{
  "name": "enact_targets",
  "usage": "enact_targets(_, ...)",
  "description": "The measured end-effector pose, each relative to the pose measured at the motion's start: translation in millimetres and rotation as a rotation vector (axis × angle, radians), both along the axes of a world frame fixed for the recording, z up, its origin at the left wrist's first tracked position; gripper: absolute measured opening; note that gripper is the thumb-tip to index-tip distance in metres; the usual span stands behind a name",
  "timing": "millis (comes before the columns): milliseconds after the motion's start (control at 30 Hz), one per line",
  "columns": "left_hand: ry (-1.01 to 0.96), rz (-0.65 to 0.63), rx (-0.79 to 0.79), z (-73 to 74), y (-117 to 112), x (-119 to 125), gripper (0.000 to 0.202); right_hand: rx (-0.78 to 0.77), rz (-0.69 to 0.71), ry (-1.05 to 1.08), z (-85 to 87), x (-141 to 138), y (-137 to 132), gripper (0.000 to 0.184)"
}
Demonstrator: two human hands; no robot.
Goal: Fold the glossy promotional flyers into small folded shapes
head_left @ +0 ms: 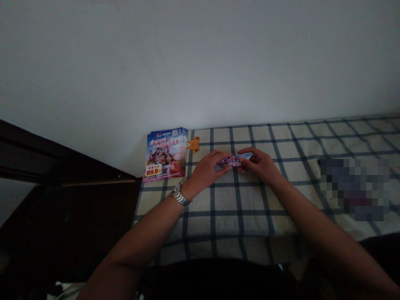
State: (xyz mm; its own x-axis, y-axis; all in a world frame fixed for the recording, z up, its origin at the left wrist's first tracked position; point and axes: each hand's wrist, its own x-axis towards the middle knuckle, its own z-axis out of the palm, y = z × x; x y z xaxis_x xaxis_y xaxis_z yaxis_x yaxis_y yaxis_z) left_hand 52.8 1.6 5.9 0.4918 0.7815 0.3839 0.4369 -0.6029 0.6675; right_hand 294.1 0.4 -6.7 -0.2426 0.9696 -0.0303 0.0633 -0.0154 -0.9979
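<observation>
Both hands hold a small folded flyer (229, 161) low over the checked cloth, its printed side with white lettering facing up. My left hand (210, 166), with a metal watch (181, 195) on its wrist, grips the flyer's left part between thumb and fingers. My right hand (256, 164) pinches its right end. Part of the flyer is hidden behind the fingers. Left of my left hand lies a stack of flyers (165, 154) of like print, slightly fanned, with "89.9" on a yellow label.
A blue-and-white checked cloth (225, 212) covers the surface, with a small orange bear figure (193, 144) beside the stack. At the right lies a blurred-out dark object (353, 189). Behind rises a pale wall (200, 62); dark furniture (62, 154) stands at the left.
</observation>
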Motion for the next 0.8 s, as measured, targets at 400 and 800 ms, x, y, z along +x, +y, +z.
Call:
enact_targets(400,-0.216,0.091,-0.145,-11.1,-1.9,8.0,0.034,0.020,0.054,0.064,-1.6,-10.0,-1.5,0.040)
enact_targets(800,-0.164,0.033,-0.049,-8.9,-3.4,10.9,0.025,0.115,0.039,0.023,-5.4,-14.6,-5.1,0.043)
